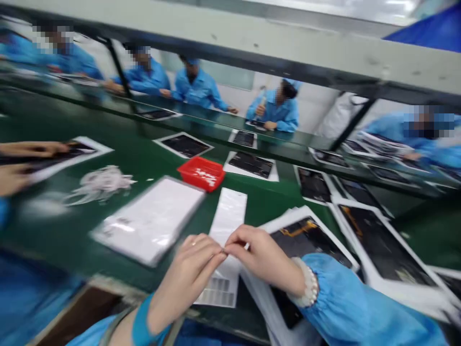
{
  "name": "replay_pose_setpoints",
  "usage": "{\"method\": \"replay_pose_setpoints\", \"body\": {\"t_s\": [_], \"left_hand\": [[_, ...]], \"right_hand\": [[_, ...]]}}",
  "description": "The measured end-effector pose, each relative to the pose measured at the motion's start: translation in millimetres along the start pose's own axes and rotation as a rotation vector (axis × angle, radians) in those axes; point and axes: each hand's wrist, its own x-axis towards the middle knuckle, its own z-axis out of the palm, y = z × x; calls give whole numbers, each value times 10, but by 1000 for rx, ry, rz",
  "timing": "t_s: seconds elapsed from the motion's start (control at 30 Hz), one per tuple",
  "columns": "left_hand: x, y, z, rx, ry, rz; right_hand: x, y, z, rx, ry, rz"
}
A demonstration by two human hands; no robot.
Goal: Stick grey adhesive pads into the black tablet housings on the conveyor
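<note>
Counting containers first: we log one red tray toward the far side of the table, holding a loose pile of small white pieces, too blurred to number. No more than a flat white stack under glossy film lies between it and the near edge, set askew. Left of that, we get one heap of white strips.

Our thing at hand, one white label sheet, runs from beside the tray down to the table's near edge; grey printed blocks show at its near end. Both hands meet above its middle. Left hand, blue wristband: thumb and index closed in a pinch. Right hand, white beaded band: thumb and index closed too, tips touching the left's. We cannot tell what, if anything, is between them; too small.

Dark panels on white sheets: we count at least eight along the table, most toward the right. The nearest panel, with an orange strip, lies on layered sheets partly under the right forearm.

People: at least six co-workers in blue beyond the far side, plus one at left, two hands on another dark panel.
</note>
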Motion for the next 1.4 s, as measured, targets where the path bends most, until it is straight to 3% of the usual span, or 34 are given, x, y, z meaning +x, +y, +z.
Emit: {"method": "replay_pose_setpoints", "body": {"t_s": [0.13,0.3,0.37,0.43,0.53,0.73,1.03,1.13,1.27,1.4], "left_hand": [[7,148,369,30,-42,212],[35,230,734,175,-146,512],[45,227,804,196,-177,555],[59,219,831,199,-185,555],[84,220,822,208,-180,565],[90,215,823,254,-173,609],[81,177,850,258,-200,619],[82,172,837,227,-194,599],[66,140,833,190,-210,592],[68,145,848,195,-193,588]], "right_hand": [[-669,134,-262,-19,112,83],[-1445,684,-989,-290,398,272],[-1663,940,-1228,-410,419,387],[-1781,1119,-1340,-466,358,470],[-1791,1207,-1334,-498,217,502],[-1662,1158,-1298,-619,31,528],[-1617,1076,-1119,-1135,-22,415],[-1603,1042,-1120,-1085,-17,443],[-1550,1081,-1486,-708,56,666],[-1242,1347,-2051,-711,207,792]]}}
